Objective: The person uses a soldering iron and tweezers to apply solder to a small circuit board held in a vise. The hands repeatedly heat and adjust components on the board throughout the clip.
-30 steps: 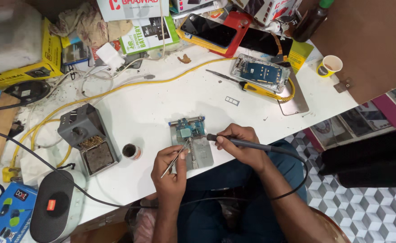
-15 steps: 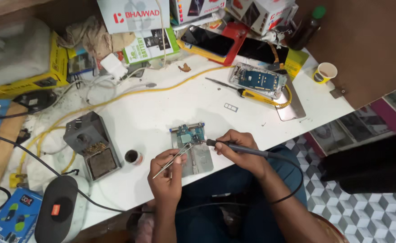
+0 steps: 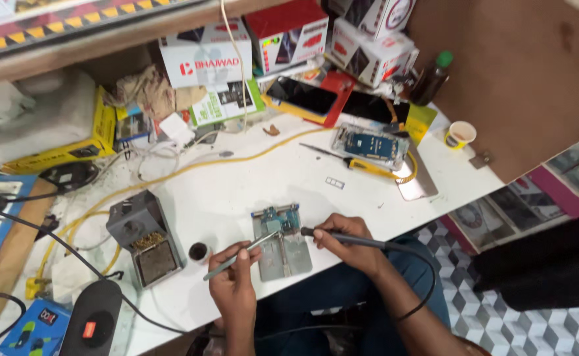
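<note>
A small blue-green circuit board [image 3: 277, 219] sits clamped at the top of a grey metal holder plate [image 3: 283, 254] near the front edge of the white table [image 3: 237, 184]. My left hand [image 3: 233, 277] grips metal tweezers [image 3: 237, 256] whose tips reach toward the board. My right hand [image 3: 345, 240] holds a black soldering iron [image 3: 342, 236] by its handle, the tip pointing left at the board; its black cable loops down past my wrist.
A grey soldering-iron stand with brass wool [image 3: 143, 240] and a small dark pot [image 3: 198, 251] lie to the left. An opened phone [image 3: 372, 146], two dark phones [image 3: 303, 95], a paper cup [image 3: 461, 135], boxes, a bottle [image 3: 430, 79] and yellow cable crowd the back.
The view has shifted, so the table sits lower in the picture. Both hands stay at the board with tweezers and iron; the iron tip has edged closer to the board.
</note>
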